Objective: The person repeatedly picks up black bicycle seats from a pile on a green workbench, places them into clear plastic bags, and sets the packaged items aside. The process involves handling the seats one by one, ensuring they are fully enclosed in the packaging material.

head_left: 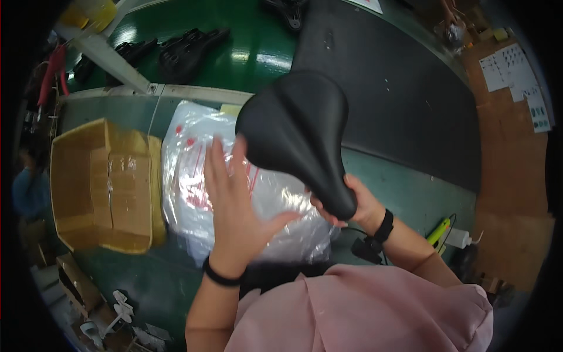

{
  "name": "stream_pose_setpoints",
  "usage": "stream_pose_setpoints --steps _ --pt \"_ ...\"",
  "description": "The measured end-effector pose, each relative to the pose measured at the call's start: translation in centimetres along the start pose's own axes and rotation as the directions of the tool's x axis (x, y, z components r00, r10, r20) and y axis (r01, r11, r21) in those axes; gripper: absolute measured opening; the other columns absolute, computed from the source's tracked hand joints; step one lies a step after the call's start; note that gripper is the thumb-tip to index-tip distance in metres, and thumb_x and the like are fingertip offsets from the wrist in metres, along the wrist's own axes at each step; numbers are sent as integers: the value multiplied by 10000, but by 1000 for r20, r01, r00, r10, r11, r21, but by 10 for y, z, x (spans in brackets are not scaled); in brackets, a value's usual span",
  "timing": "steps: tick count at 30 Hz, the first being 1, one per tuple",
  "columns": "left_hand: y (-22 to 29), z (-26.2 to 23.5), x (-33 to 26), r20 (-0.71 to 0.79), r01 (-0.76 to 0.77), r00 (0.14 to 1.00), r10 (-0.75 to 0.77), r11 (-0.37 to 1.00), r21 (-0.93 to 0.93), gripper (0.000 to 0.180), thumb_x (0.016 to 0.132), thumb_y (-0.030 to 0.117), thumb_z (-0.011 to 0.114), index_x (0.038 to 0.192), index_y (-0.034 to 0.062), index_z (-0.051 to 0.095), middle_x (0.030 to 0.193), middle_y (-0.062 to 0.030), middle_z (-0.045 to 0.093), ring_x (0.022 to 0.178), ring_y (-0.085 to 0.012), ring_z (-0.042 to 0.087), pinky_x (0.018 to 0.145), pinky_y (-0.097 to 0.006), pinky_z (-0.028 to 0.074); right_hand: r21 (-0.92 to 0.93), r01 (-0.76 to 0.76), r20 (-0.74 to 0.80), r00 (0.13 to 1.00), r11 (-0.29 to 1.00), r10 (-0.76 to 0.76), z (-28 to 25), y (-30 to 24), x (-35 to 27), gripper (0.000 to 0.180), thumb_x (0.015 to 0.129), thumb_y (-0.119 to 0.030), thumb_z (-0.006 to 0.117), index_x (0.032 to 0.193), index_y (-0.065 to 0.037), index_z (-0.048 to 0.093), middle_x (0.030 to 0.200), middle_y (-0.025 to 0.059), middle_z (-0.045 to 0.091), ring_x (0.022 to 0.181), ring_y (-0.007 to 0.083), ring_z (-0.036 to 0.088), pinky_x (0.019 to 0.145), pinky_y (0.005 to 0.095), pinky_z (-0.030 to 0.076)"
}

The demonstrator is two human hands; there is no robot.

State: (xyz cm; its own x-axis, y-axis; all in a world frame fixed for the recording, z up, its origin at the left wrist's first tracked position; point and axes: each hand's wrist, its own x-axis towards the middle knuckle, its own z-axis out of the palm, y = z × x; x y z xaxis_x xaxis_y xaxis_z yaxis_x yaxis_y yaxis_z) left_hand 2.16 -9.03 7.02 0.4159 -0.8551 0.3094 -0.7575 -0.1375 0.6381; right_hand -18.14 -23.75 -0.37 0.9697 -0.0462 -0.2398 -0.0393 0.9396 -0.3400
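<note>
A black bicycle saddle (299,126) is held by its narrow nose in my right hand (358,202), its wide end pointing away from me. Fingers of that hand wrap around the nose, partly hidden beneath it. My left hand (234,211) is raised beside the saddle with fingers spread, slightly blurred, and nothing in it. Below both lies a stack of clear plastic bags (187,170) with red print, partly covered by the hand and the saddle.
An open cardboard box (126,190) stands left of the bags. Several black saddles (187,53) lie on the green surface at the back, beside a dark mat (404,111). At right are a yellow-green tool (438,232) and a white bottle (457,237).
</note>
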Motion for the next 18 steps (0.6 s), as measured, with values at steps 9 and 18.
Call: stream_pose_setpoints --steps 9,18 --pt "79 7 -12 347 -72 936 59 997 24 1125 521 459 848 1469 224 291 1236 -233 507 1043 -414 543 892 -470 430 -203 -15 -74 997 979 0 43 94 -134 557 842 -443 619 1053 69 562 781 160 605 475 178 567 333 275 399" --pt "-2 93 -85 169 154 975 -144 987 -45 440 805 286 710 1134 20 586 959 -164 611 801 -277 588 735 -359 479 -886 -251 -462 546 390 -698 29 111 -237 644 687 -239 798 1158 62 477 914 191 655 767 295 664 676 368 525"
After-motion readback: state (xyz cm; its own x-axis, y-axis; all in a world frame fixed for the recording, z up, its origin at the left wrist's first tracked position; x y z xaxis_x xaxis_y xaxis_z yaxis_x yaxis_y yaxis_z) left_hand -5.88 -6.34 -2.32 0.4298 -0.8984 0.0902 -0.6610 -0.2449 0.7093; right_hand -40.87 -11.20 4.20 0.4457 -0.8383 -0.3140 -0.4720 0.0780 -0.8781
